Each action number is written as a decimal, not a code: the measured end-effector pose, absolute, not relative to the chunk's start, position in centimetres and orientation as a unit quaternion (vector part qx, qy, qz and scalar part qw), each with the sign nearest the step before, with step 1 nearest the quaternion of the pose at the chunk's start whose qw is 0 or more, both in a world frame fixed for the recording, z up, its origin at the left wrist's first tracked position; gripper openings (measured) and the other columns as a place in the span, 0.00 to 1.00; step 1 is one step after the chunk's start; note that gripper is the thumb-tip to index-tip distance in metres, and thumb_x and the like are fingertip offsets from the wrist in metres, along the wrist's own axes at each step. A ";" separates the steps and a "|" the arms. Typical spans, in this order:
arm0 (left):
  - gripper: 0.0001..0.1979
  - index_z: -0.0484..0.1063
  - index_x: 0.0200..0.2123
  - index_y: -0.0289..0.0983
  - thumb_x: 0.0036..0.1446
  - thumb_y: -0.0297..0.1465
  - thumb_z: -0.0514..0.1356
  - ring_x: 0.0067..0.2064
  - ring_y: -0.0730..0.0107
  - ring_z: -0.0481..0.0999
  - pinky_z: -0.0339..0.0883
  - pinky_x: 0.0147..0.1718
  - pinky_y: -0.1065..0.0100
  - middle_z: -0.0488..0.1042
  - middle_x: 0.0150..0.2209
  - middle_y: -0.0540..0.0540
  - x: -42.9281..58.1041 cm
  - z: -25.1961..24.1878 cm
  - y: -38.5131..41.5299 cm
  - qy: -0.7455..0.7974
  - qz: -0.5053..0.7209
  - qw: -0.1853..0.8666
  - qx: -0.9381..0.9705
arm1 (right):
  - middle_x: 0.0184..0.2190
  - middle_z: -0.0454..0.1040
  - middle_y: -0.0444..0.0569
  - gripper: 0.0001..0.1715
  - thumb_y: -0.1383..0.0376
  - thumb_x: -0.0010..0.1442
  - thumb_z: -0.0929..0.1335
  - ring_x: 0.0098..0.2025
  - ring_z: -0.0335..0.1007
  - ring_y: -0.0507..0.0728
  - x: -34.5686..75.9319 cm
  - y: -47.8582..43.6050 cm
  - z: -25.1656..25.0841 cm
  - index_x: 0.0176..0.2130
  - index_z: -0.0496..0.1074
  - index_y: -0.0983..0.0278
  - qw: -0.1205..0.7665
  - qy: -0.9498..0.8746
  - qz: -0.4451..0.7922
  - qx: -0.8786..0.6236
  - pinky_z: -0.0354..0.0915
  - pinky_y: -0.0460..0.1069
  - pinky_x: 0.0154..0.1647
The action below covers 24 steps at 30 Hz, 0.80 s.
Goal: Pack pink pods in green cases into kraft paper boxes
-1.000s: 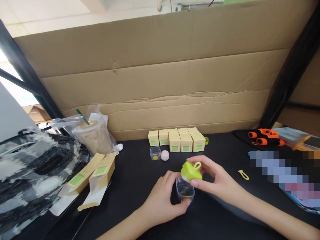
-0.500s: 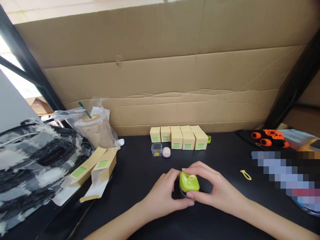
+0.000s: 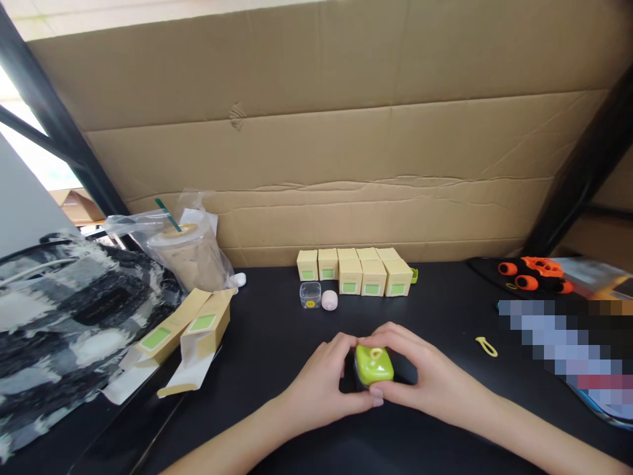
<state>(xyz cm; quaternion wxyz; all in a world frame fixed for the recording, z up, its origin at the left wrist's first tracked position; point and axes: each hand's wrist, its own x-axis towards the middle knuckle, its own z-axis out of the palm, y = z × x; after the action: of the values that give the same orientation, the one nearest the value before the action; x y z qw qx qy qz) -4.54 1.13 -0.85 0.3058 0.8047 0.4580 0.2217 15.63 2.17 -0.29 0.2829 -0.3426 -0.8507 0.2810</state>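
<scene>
A small rounded-square case with a shiny green lid [image 3: 374, 365] sits between my two hands near the front of the black table. On top of the lid is a little yellow loop [image 3: 375, 353]. My left hand [image 3: 329, 376] is closed around the lower part of the case from the left, its thumb at the front. From the right, my right hand [image 3: 418, 366] grips the lid, fingers at the back edge and thumb at the front. Most of the lower part is hidden under the lid and behind the fingers.
Several small cardboard boxes [image 3: 373, 277] stand in rows at the back. Before them are a clear cup [image 3: 310, 296] and a pale pink case [image 3: 329, 300]. Opened boxes [image 3: 208, 321] and a bagged drink [image 3: 190, 257] are left; a yellow strap [image 3: 487, 346] and orange toy [image 3: 537, 272] right.
The green lid has gone from tilted to nearly level on the case, and its yellow loop has shifted slightly left. Both hands stay around the case.
</scene>
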 end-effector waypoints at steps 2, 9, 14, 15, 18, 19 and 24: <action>0.24 0.66 0.45 0.39 0.46 0.41 0.66 0.35 0.66 0.67 0.60 0.35 0.66 0.69 0.36 0.49 -4.5 -0.8 1.1 0.459 0.218 0.304 0.806 | 0.43 0.68 0.45 0.23 0.68 0.54 0.71 0.46 0.66 0.55 15.6 2.1 -0.1 0.49 0.67 0.58 0.272 -0.850 0.293 -0.343 0.62 0.50 0.48; 0.25 0.65 0.46 0.39 0.45 0.40 0.66 0.35 0.66 0.66 0.60 0.35 0.66 0.68 0.35 0.50 -4.4 -0.5 1.1 0.475 0.202 0.309 0.799 | 0.41 0.67 0.45 0.17 0.67 0.52 0.72 0.44 0.66 0.54 15.5 2.1 -0.3 0.43 0.69 0.60 0.262 -0.847 0.316 -0.337 0.63 0.47 0.45; 0.23 0.65 0.43 0.38 0.44 0.39 0.66 0.34 0.67 0.66 0.59 0.36 0.65 0.68 0.35 0.51 -4.5 -0.8 1.3 0.467 0.198 0.299 0.808 | 0.41 0.69 0.44 0.20 0.69 0.49 0.73 0.43 0.67 0.55 15.6 2.2 -0.4 0.44 0.70 0.59 0.248 -0.864 0.271 -0.343 0.63 0.47 0.44; 0.22 0.66 0.42 0.38 0.45 0.38 0.66 0.34 0.67 0.66 0.59 0.36 0.65 0.68 0.35 0.50 -4.4 -0.8 1.3 0.465 0.200 0.301 0.808 | 0.40 0.69 0.44 0.18 0.68 0.50 0.73 0.42 0.67 0.55 15.5 2.3 -0.4 0.42 0.70 0.60 0.245 -0.865 0.271 -0.344 0.63 0.47 0.43; 0.22 0.66 0.43 0.38 0.45 0.38 0.66 0.34 0.68 0.66 0.60 0.35 0.66 0.69 0.37 0.49 -4.5 -0.8 1.4 0.464 0.204 0.310 0.804 | 0.38 0.70 0.44 0.15 0.66 0.50 0.73 0.39 0.69 0.54 15.4 2.4 -0.3 0.40 0.71 0.60 0.247 -0.860 0.278 -0.350 0.64 0.46 0.41; 0.22 0.66 0.43 0.38 0.45 0.38 0.66 0.34 0.68 0.65 0.60 0.35 0.65 0.69 0.38 0.49 -4.6 -0.8 1.4 0.464 0.203 0.314 0.803 | 0.38 0.70 0.43 0.15 0.66 0.49 0.73 0.39 0.69 0.54 15.4 2.4 -0.2 0.40 0.71 0.60 0.248 -0.858 0.278 -0.353 0.64 0.46 0.40; 0.36 0.58 0.57 0.41 0.45 0.35 0.66 0.37 0.70 0.69 0.64 0.41 0.63 0.69 0.51 0.43 -5.7 0.0 1.6 0.450 0.210 0.398 0.771 | 0.38 0.71 0.46 0.16 0.63 0.53 0.71 0.40 0.71 0.57 16.1 3.1 0.3 0.43 0.71 0.60 0.238 -0.869 0.207 -0.380 0.65 0.48 0.41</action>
<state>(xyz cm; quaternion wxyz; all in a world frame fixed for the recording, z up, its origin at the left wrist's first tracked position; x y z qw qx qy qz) -5.75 1.61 0.02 0.3984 0.7714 0.4496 0.2100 16.08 3.12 0.28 0.2379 -0.3805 -0.8694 0.2068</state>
